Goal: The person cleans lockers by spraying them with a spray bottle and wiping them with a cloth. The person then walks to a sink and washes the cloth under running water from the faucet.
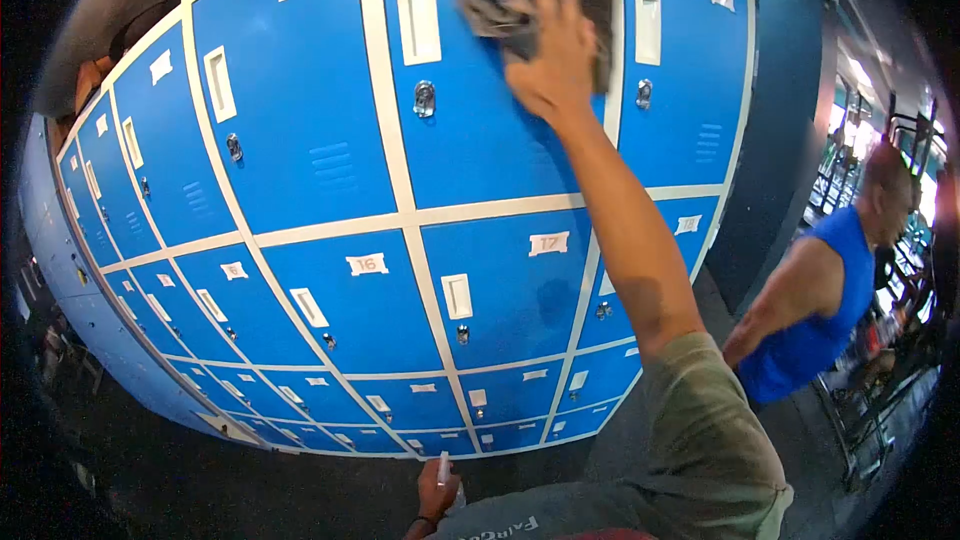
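My right hand (556, 52) is raised high and presses a dark grey-brown cloth (498, 2) against the blue door of locker 14 (480, 145). The fingers lie over the cloth, which is bunched at its left side and flatter at the right. Motion blurs the hand and cloth a little. To their left are the door's white recessed handle (419, 20) and metal lock (425, 98). Low at the bottom, my left hand (437, 492) is closed around what looks like a spray bottle (444, 468) with a white top; most of it is hidden.
The blue lockers (290, 90) with cream frames stretch away to the left in several rows. At the right, a person in a blue sleeveless top (815, 295) stands close to my right arm. Gym equipment (880, 360) is behind that person. Dark floor (330, 495) lies below.
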Motion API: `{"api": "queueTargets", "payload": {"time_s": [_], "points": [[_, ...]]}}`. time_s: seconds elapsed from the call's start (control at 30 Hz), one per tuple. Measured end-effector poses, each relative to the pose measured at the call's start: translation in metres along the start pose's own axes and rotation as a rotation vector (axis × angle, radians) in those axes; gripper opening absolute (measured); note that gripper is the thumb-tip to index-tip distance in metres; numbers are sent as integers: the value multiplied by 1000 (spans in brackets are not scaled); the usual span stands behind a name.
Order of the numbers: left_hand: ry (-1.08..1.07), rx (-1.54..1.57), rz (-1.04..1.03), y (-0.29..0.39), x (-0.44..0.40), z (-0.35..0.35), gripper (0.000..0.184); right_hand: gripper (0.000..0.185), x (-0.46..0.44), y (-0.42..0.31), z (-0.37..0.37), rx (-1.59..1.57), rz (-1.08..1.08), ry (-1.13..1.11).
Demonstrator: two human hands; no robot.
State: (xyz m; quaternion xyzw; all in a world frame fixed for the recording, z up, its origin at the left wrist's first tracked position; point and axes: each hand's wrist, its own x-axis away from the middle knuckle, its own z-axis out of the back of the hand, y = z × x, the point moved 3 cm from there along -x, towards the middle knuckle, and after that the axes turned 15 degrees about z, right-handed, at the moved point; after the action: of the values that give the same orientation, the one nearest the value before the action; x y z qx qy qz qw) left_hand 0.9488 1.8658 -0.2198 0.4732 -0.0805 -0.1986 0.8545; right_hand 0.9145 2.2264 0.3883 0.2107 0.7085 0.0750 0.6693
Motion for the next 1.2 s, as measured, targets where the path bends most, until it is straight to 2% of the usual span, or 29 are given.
{"api": "queueTargets", "payload": {"time_s": [0.03, 0.07, 0.13, 0.2, 0.23, 0.33, 0.4, 0.43, 0.5, 0.53, 0.57, 0.6, 0.67, 0.7, 0.73, 0.8, 0.87, 0.93, 0.97, 1.0, 1.07, 1.1, 1.17, 1.2], "points": [[2, 7, 8, 6, 2, 4, 26, 79, 22, 3, 7, -124, -181, 39], [6, 21, 15, 10, 5, 4, 26, 79, 49, 1, 5, -5, -221, 40], [25, 104, 186, 1, 13, -4, 28, 69, 85, -38, -2, 182, -245, 59], [-22, 254, 291, -16, 14, -8, 28, 68, 67, -58, -12, 68, -103, -175], [20, 91, 173, 21, 17, 10, 28, 67, 58, -62, -11, 15, -38, -290], [124, 128, -30, 24, 10, 3, 27, 63, -4, -25, -19, -117, -4, -482], [100, 132, 71, 5, -1, -5, 27, 61, -12, 8, -17, -21, 132, -88], [91, 135, 124, -2, -1, -5, 27, 60, -4, 15, -9, -65, 83, 23], [157, 191, 44, 13, 5, 8, 26, 60, 43, 13, 2, 22, -34, 1], [192, 224, 2, 21, 7, 11, 25, 63, 70, -9, 5, 142, -119, -64], [254, 113, -101, 21, 8, 14, 22, 66, 97, -35, 6, 264, -198, -128], [241, 127, -26, 16, 9, 12, 21, 65, 126, -64, -2, 67, -259, -31], [202, 137, 130, 5, 16, 9, 21, 70, 133, -119, -12, -172, -162, -265], [174, 107, 22, 6, 17, 12, 22, 77, 121, -143, -11, -212, 1, -589], [153, 134, 70, 2, 17, 9, 22, 81, 116, -156, -13, -384, 114, -510], [119, 194, 151, -4, 10, 5, 22, 82, 122, -151, -22, -563, -9, -899], [154, 233, 60, 9, 5, 12, 23, 83, 121, -117, -1, -535, 58, -828], [213, 224, -4, 21, 10, 25, 24, 86, 141, -75, 13, -348, -60, -623], [216, 229, 148, 5, 13, 22, 24, 79, 144, -56, 15, -160, -86, -434], [246, 207, 128, 1, 14, 20, 23, 73, 142, -42, 13, 29, -116, -244], [270, 125, 98, -8, 28, 27, 22, 72, 120, -56, -14, -40, -346, 25], [208, 202, 141, -18, 29, 27, 20, 71, 112, -71, -21, -58, -467, 158], [67, 509, 355, -90, 15, 2, 20, 77, 100, -110, -28, -133, -216, -112], [62, 511, 363, -96, 21, 4, 20, 80, 111, -131, -27, -111, -159, -286]]}}
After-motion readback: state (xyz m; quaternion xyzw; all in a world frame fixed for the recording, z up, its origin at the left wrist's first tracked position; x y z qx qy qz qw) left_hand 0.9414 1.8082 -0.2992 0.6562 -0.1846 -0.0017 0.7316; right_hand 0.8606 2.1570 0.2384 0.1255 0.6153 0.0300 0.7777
